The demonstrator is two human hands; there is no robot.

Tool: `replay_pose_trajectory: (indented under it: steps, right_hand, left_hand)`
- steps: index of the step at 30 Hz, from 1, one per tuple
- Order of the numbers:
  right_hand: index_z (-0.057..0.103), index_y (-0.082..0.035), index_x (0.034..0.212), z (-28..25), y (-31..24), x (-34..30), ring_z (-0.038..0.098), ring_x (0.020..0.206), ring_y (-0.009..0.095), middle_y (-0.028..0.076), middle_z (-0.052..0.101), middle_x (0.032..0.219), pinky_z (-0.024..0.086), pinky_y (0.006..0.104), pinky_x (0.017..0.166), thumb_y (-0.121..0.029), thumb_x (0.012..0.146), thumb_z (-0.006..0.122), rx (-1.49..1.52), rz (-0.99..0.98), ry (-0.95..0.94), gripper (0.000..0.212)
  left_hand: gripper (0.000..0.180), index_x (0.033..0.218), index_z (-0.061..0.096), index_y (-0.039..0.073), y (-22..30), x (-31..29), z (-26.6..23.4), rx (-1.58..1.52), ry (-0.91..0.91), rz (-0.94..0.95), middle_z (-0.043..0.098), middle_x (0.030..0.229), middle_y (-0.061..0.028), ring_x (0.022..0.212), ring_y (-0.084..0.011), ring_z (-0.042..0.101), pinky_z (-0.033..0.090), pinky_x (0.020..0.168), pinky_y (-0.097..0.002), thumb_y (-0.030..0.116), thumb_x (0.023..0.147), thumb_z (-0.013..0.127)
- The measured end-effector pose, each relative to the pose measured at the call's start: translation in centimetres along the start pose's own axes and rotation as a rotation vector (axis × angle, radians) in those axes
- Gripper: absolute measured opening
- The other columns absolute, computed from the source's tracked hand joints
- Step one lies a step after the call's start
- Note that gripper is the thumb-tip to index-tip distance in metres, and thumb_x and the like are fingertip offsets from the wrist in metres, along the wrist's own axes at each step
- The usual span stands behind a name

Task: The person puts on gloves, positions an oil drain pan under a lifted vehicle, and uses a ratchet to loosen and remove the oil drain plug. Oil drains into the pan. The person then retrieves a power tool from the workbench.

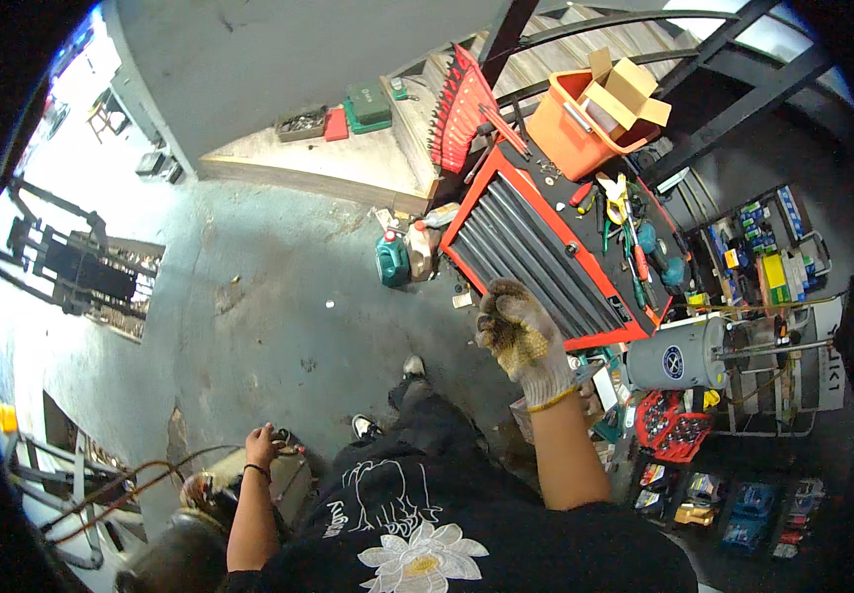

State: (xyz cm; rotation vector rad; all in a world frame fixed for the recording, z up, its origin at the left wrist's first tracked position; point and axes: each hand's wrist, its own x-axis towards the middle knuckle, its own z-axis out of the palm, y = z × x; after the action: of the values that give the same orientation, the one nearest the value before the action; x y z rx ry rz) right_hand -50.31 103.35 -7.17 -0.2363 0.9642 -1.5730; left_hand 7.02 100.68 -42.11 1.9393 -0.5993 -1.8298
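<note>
My right hand (524,341) wears a dirty white work glove with a yellowed palm. It is raised in front of the tool chest (546,259), fingers curled in; whether anything small lies inside them is hidden. Low on the left, my bare left hand (262,445) has a dark band at the wrist. Its fingers are bent together beside a small dark piece (282,435), and what they grip, if anything, cannot be made out. Beneath that hand a pale box-shaped container (294,484) shows in part, next to a dark rounded tank (175,553).
Hand tools, among them a red-handled screwdriver (581,194), and an orange bin (557,128) crowd the chest top. Jugs, including a green jug (391,259), stand on the floor beside it. A grey cylinder (669,356) is at right. Hoses (130,484) cross at lower left.
</note>
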Motion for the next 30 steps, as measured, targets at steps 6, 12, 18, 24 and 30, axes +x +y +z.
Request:
replay_pose_trajectory:
  steps: [6, 12, 18, 24, 30]
  right_hand:
    - [0.06, -0.001, 0.128, -5.3, -0.5, 12.1, 0.073, 0.088, 0.028, 0.013, 0.071, 0.103, 0.063, 0.0452, 0.07, -0.023, 0.097, 0.066, 0.116, -0.006, 0.073, 0.038]
    - [0.063, -0.002, 0.12, -1.8, -2.3, 27.3, 0.071, 0.08, 0.025, 0.011, 0.07, 0.096, 0.061, 0.0401, 0.066, -0.017, 0.101, 0.061, -0.207, 0.046, 0.093, 0.025]
    - [0.058, -0.012, 0.092, 8.2, -6.1, 40.1, 0.048, 0.058, 0.015, 0.002, 0.052, 0.073, 0.043, 0.032, 0.049, -0.041, 0.104, 0.051, 0.663, 0.49, -0.362, 0.032]
    - [0.045, -0.011, 0.08, 21.9, -5.2, 50.3, 0.042, 0.058, 0.017, 0.003, 0.042, 0.069, 0.039, 0.0316, 0.044, -0.04, 0.105, 0.05, 0.736, 0.518, -0.823, 0.038]
    - [0.055, -0.007, 0.088, 33.3, -0.1, 60.7, 0.046, 0.057, 0.019, 0.007, 0.05, 0.073, 0.04, 0.0352, 0.043, -0.041, 0.106, 0.048, 0.689, 0.605, -0.844, 0.04]
  left_hand:
    - [0.039, 0.12, 0.059, 0.006, 5.8, 5.6, 0.6, 0.149, 0.054, -0.043, 0.073, 0.1, -0.0171, 0.069, -0.0318, 0.071, 0.048, 0.05, -0.0383, 0.039, 0.099, 0.065]
    - [0.038, 0.122, 0.059, 0.006, 12.7, 4.9, 3.1, 0.097, 0.142, -0.136, 0.072, 0.1, -0.0164, 0.069, -0.0314, 0.071, 0.046, 0.049, -0.0387, 0.037, 0.101, 0.063]
    - [0.039, 0.119, 0.062, 0.003, 19.8, 5.6, 7.6, 0.147, 0.192, -0.052, 0.074, 0.103, -0.0144, 0.074, -0.0243, 0.072, 0.05, 0.055, -0.0339, 0.037, 0.101, 0.064]
    - [0.038, 0.119, 0.063, 0.001, 27.3, 10.2, 8.9, 0.043, 0.177, -0.072, 0.075, 0.1, -0.0131, 0.073, -0.0221, 0.073, 0.05, 0.056, -0.0314, 0.035, 0.101, 0.066]
    - [0.04, 0.123, 0.062, 0.001, 34.2, 18.8, 4.2, -0.012, 0.258, -0.259, 0.074, 0.099, -0.0145, 0.068, -0.0238, 0.072, 0.049, 0.055, -0.033, 0.034, 0.101, 0.065]
